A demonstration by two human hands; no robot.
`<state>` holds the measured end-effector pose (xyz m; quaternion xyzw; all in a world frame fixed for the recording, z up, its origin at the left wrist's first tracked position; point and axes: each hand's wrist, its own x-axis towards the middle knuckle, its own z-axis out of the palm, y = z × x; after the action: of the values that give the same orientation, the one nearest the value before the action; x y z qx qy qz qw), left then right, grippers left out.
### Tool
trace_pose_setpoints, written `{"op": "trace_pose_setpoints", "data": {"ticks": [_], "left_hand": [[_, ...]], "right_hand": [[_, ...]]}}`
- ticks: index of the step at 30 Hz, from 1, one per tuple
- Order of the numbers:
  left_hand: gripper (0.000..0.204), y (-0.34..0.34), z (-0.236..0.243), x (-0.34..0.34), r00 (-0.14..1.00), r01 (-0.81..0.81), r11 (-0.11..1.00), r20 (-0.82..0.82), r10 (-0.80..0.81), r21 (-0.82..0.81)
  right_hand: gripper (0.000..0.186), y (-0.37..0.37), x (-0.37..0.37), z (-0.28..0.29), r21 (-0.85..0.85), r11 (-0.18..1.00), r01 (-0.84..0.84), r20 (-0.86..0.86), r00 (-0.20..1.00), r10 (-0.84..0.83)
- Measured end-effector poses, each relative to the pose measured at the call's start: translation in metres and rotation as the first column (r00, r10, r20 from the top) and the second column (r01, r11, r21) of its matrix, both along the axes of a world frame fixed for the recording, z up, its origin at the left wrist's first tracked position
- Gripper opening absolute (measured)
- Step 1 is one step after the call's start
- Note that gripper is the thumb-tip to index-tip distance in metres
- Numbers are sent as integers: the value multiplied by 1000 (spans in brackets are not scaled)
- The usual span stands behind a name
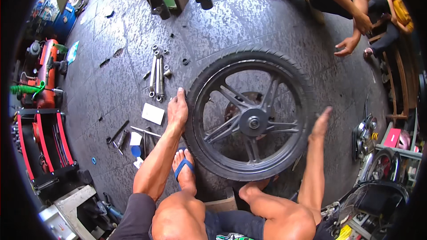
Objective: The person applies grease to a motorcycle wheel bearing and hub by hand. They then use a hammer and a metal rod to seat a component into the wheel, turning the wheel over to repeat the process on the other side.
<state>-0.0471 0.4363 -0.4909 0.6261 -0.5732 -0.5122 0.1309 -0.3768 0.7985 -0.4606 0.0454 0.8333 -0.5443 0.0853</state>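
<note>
A black motorcycle wheel with a dark five-spoke alloy rim and a tyre fills the middle, just beyond my knees. A brake disc shows behind the spokes. My left hand is against the left side of the tyre, holding it at the edge; some of its fingers are hidden. At the wheel's right side my right hand is stretched out with straight fingers, close to the tread; whether it touches the rubber I cannot tell. My feet are near the wheel's lower edge, the left one in a blue flip-flop.
Several spanners and small parts lie beyond my left hand, near white paper. A red tool rack and orange compressor stand left. Far right, a person's hand hangs near another seated person. Motorcycle parts crowd the lower right.
</note>
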Motion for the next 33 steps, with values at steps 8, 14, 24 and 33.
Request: {"op": "trace_pose_setpoints", "data": {"ticks": [8,14,24,33], "left_hand": [[55,11,81,-51,601,-97,976,-793,-98,-194],[52,43,69,-36,449,39,997,-890,-79,-69],[89,82,-43,37,963,18,976,-265,41,217],[85,79,-57,21,998,18,994,70,-10,-110]], "right_hand": [[82,-5,4,148,-795,607,13,-153,963,-221],[88,20,14,91,-807,579,118,179,983,49],[68,70,114,-42,-314,902,295,367,914,-171],[73,71,107,-113,132,991,38,-77,997,-28]]}}
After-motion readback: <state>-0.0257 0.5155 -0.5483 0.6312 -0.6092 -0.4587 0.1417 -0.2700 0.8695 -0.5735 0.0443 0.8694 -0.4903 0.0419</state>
